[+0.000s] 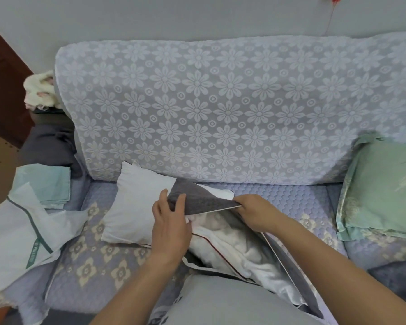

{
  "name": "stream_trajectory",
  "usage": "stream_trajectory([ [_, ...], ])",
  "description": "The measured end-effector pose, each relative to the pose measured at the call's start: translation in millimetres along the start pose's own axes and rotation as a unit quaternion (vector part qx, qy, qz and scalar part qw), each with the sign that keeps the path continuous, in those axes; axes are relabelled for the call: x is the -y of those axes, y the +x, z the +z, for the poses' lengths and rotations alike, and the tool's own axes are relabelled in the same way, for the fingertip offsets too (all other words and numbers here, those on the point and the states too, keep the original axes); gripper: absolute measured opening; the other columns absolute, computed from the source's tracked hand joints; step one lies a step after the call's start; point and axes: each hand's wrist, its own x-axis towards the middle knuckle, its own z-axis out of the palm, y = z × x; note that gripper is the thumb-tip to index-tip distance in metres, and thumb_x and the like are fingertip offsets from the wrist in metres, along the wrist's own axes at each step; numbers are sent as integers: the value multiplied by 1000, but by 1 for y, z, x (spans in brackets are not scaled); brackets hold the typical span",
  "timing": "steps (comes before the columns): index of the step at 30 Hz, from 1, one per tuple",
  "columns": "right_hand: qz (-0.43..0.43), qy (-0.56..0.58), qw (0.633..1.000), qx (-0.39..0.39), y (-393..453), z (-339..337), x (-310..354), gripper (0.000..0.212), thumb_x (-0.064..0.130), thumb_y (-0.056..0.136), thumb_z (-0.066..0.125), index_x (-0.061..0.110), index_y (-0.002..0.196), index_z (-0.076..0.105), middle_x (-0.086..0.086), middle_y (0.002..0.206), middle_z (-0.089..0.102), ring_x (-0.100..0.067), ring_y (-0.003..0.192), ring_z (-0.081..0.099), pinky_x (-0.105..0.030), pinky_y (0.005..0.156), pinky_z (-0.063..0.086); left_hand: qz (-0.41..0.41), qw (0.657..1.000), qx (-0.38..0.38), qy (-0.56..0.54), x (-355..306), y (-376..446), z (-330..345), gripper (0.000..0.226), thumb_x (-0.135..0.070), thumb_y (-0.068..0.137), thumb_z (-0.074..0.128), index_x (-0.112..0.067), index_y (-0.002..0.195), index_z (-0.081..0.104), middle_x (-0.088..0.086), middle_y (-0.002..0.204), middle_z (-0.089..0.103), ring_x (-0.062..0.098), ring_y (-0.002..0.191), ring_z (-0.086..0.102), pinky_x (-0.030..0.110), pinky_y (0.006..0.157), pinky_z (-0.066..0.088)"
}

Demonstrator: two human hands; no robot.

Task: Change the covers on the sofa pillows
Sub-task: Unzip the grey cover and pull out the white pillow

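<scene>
A bare white pillow (136, 205) lies on the sofa seat (279, 198), its near end reaching into a dark grey cover (204, 199). My left hand (170, 221) pinches the grey cover's open edge at its left side, over the pillow. My right hand (256, 211) grips the same edge further right and holds it taut. Below the hands lies bunched white fabric with a red piping line (223, 249), part of it inside the grey cover.
A green-covered pillow (380, 191) leans at the sofa's right end. Folded pale green covers (45, 184) and a white cover with green trim (21, 231) lie at the left. Floral lace drapes the backrest (220, 109). A dark grey cloth (49, 146) sits on the left arm.
</scene>
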Motion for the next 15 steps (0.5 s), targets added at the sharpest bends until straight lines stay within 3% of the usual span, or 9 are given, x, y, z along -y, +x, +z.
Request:
stream_trajectory([
  [2,18,19,1000,-15,5,-6,-6,25,23,99,45,15,86,64,-3,89,66,-25,87,61,-41,78,49,-34,997,9,-74,4,2,-1,60,-16,91,66,-24,145,42,7,157,12,31,134,38,46,97,52],
  [5,99,-5,990,-101,8,-6,-8,23,24,95,50,19,74,59,-4,81,62,-30,85,62,-35,65,42,-42,986,23,-162,5,3,-7,51,-12,91,63,-27,139,51,-1,141,37,22,117,58,38,96,51],
  [7,164,-7,968,-189,7,-1,-1,15,27,92,52,15,86,58,-9,86,62,-33,86,59,-34,65,38,-41,980,27,-195,1,6,-11,48,-10,90,63,-26,135,56,-4,132,45,16,112,58,31,97,47],
  [9,198,58,949,-238,2,8,7,21,30,91,53,10,88,52,-10,83,59,-32,80,54,-36,66,38,-48,975,22,-217,-7,11,-14,44,-10,90,63,-25,130,59,-6,125,51,9,107,55,23,95,41],
  [13,200,170,946,-190,-9,34,19,40,34,96,46,10,66,59,-8,71,65,-30,75,61,-34,67,44,-49,969,9,-241,-19,18,-19,25,-18,90,65,-28,113,62,-7,111,55,-2,95,53,18,86,38],
  [15,126,176,966,-140,-12,47,28,34,30,100,42,14,82,67,-5,91,71,-27,90,64,-34,75,45,-41,971,18,-236,-28,15,-20,16,-25,90,66,-32,103,60,-10,105,52,-4,92,52,20,81,39],
])
